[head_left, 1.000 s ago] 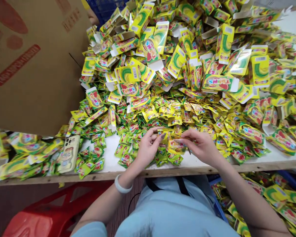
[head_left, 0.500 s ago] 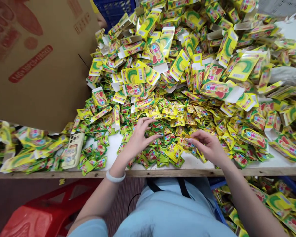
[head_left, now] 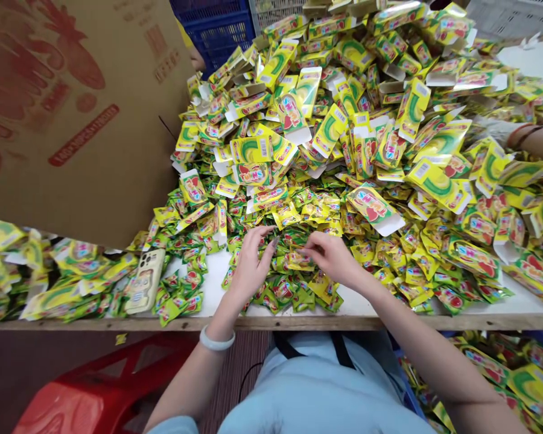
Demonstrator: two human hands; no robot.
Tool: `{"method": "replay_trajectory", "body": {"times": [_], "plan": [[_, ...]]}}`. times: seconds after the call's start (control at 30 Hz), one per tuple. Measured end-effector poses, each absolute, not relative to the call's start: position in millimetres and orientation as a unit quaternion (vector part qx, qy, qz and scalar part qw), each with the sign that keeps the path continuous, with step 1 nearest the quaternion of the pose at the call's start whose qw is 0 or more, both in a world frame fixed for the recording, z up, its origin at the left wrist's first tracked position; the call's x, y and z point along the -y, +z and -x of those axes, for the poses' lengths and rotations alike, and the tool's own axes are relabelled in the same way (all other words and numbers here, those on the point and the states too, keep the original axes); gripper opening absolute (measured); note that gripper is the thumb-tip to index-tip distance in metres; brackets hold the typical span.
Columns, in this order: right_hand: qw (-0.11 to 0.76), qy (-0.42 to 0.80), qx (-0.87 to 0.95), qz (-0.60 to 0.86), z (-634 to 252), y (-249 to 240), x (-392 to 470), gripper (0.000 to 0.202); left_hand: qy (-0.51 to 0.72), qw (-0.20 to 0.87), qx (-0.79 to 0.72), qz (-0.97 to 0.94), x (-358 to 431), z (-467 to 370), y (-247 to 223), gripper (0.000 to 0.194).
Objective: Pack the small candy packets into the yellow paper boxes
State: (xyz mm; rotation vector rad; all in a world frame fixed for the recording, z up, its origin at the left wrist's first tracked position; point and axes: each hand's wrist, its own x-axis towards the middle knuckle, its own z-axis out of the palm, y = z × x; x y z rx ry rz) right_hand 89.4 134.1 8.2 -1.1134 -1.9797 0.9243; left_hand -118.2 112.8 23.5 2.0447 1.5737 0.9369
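Small green and yellow candy packets (head_left: pixel 283 288) lie in a loose heap near the table's front edge. My left hand (head_left: pixel 253 259) is over the left part of this heap, its thumb and fingers apart and nothing seen between them. Close by on the right, my right hand (head_left: pixel 328 256) has its fingers pinched together at a yellow packet (head_left: pixel 298 259). Behind both hands rises a large pile of flat yellow-green cartons (head_left: pixel 251 149), and one carton (head_left: pixel 374 208) lies just beyond my right hand.
A big cardboard box (head_left: pixel 117 181) stands at the left, beside a phone (head_left: pixel 145 282). Below are a red stool (head_left: pixel 67 401) and a blue crate (head_left: pixel 409 395) of cartons. Another person's wristbanded arm (head_left: pixel 534 137) reaches in at the right.
My right hand has moved left, closer to my left hand. The other person's arm has come further in at the right, and some cartons there have shifted. The view has shifted slightly.
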Motion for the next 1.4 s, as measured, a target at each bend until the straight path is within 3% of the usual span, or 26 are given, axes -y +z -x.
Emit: {"method": "replay_trajectory", "body": {"times": [0.1, 0.2, 0.33, 0.4, 0.47, 0.57, 0.63, 0.73, 0.87, 0.97, 1.07, 1.17, 1.27, 1.33, 1.4], "plan": [[0.400, 0.404, 0.711, 0.413, -112, 17, -120, 0.022, 0.319, 0.318, -0.517, -0.728, -106, 102, 22, 0.040], [0.431, 0.386, 0.696, 0.425, -126, 21, -106, 0.018, 0.278, 0.409, -0.489, -0.718, -97, 75, 20, 0.034], [0.492, 0.380, 0.626, 0.471, -130, 12, -95, 0.013, 0.274, 0.398, -0.493, -0.723, -90, 47, 22, 0.026], [0.521, 0.448, 0.558, 0.466, -131, 6, -92, 0.032, 0.281, 0.396, -0.477, -0.733, -89, 39, 21, 0.026], [0.503, 0.538, 0.522, 0.431, -135, 1, -88, 0.048, 0.279, 0.380, -0.458, -0.754, -88, 34, 18, 0.030], [0.467, 0.589, 0.515, 0.412, -150, -1, -78, 0.041, 0.230, 0.319, -0.421, -0.817, -93, 27, 19, 0.036], [0.492, 0.533, 0.520, 0.452, -168, -2, -71, 0.032, 0.198, 0.269, -0.398, -0.855, -108, 21, 31, 0.040], [0.484, 0.348, 0.601, 0.532, -198, -9, -59, 0.024, 0.201, 0.185, -0.350, -0.896, -153, 4, 58, 0.046], [0.293, 0.120, 0.743, 0.589, -224, -29, -46, 0.031, 0.077, 0.095, -0.195, -0.973, -226, -40, 82, 0.060], [0.200, 0.102, 0.769, 0.598, -230, -34, -39, 0.038, -0.022, 0.042, -0.159, -0.986, -257, -66, 84, 0.052], [0.286, 0.144, 0.746, 0.584, -239, -19, -37, 0.026, 0.010, 0.032, -0.174, -0.984, -259, -64, 84, 0.038], [0.444, 0.211, 0.655, 0.573, -246, 11, -40, 0.011, 0.096, 0.183, -0.206, -0.956, -235, -40, 84, 0.032], [0.568, 0.261, 0.534, 0.569, -237, 42, -49, 0.019, 0.179, 0.467, -0.222, -0.837, -193, -17, 73, 0.033], [0.622, 0.242, 0.511, 0.541, -222, 57, -57, 0.020, 0.191, 0.634, -0.220, -0.717, -163, -10, 61, 0.044], [0.635, 0.197, 0.556, 0.499, -207, 65, -65, 0.016, 0.187, 0.712, -0.225, -0.638, -139, -8, 51, 0.055]]}}
